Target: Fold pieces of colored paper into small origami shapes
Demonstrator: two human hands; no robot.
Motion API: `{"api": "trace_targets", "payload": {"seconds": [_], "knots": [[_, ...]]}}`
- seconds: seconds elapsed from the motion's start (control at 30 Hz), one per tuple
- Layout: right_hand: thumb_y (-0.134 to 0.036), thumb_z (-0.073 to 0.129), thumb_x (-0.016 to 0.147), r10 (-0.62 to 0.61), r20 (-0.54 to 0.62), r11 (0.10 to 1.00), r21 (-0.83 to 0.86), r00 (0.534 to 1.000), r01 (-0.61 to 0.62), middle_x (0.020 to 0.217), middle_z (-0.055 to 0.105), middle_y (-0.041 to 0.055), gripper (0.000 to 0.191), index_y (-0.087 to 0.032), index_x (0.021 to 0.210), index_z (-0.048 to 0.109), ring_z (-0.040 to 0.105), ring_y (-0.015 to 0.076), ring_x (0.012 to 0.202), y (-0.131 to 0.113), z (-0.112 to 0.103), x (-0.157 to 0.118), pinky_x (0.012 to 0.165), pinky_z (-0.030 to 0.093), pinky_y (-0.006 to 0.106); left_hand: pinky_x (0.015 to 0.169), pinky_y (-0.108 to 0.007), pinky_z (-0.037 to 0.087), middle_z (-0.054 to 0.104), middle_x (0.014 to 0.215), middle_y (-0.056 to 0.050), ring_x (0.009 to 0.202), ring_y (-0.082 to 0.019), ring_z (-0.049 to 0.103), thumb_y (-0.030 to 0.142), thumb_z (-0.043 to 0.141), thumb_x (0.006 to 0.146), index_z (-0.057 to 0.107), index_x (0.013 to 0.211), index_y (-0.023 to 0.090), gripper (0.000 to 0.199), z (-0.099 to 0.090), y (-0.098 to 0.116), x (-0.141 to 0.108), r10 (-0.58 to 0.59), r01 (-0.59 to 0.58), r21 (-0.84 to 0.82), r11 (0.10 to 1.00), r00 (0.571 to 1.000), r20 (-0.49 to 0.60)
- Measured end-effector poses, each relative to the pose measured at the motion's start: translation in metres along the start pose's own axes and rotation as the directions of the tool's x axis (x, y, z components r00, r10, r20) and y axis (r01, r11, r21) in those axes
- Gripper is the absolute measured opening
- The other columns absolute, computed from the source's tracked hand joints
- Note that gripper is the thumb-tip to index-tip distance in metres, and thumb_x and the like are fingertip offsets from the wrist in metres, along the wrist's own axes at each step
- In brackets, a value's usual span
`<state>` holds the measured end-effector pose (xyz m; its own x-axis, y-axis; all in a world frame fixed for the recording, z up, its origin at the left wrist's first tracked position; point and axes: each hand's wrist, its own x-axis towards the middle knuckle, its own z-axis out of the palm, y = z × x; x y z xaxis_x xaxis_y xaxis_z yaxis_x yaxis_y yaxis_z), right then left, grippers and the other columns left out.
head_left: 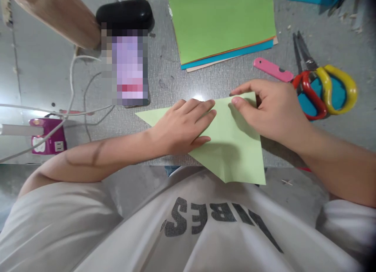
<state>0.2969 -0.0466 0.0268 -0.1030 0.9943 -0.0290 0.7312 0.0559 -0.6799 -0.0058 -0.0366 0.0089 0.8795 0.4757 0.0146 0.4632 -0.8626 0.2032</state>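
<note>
A sheet of light green paper (237, 146), folded and with creases across it, lies at the table's near edge, its lower corners reaching past the edge toward my shirt. My left hand (185, 125) rests flat on the paper's left part, fingers stretched out to the right and pressing it down. At the upper right, my right hand (270, 107) grips the paper's far edge, thumb on top and index finger along the edge. The other fingers of that hand are curled and partly hidden. A pointed corner of the paper sticks out left of my left hand.
Beyond the paper lies a stack of coloured sheets (223, 25). Right of it are a pink cutter (273, 69) and scissors (326, 90) with red and yellow handles. A phone (129, 68), black case (125, 14), cables and purple power adapter (48, 135) occupy the left.
</note>
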Motion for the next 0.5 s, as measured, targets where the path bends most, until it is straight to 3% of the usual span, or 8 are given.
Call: {"api": "trace_targets", "payload": {"seconds": [0.13, 0.37, 0.5], "knots": [[-0.031, 0.076, 0.109, 0.019, -0.052, 0.997, -0.073, 0.998, -0.023, 0.079, 0.08, 0.0034, 0.017, -0.025, 0.105, 0.091, 0.054, 0.0198, 0.062, 0.0002, 0.0016, 0.0043, 0.07, 0.043, 0.044, 0.115, -0.06, 0.061, 0.066, 0.188, -0.029, 0.158, -0.046, 0.068, 0.04, 0.071, 0.124, 0.059, 0.176, 0.012, 0.061, -0.0009, 0.0003, -0.001, 0.02, -0.021, -0.008, 1.0, 0.999, -0.032], [-0.036, 0.077, 0.111, 0.015, 0.0, 0.981, -0.192, 1.0, -0.015, 0.077, 0.076, 0.005, 0.015, -0.031, 0.1, 0.085, 0.072, 0.0299, 0.076, 0.0011, 0.0007, 0.0048, 0.083, 0.055, 0.05, 0.115, -0.062, 0.061, 0.065, 0.189, -0.028, 0.157, -0.045, 0.068, 0.044, 0.065, 0.126, 0.06, 0.177, 0.017, 0.057, -0.003, 0.0012, 0.0005, 0.01, -0.01, 0.006, 1.0, 1.0, -0.011], [-0.034, 0.078, 0.107, 0.006, 0.005, 0.976, -0.217, 1.0, -0.005, 0.072, 0.072, 0.005, 0.012, -0.028, 0.098, 0.084, 0.075, 0.0317, 0.077, 0.0025, 0.0006, 0.0057, 0.085, 0.057, 0.052, 0.116, -0.062, 0.062, 0.068, 0.187, -0.025, 0.156, -0.044, 0.071, 0.046, 0.066, 0.125, 0.062, 0.174, 0.019, 0.056, -0.001, -0.0011, 0.0005, 0.02, -0.02, 0.01, 1.0, 0.999, -0.034]]}}
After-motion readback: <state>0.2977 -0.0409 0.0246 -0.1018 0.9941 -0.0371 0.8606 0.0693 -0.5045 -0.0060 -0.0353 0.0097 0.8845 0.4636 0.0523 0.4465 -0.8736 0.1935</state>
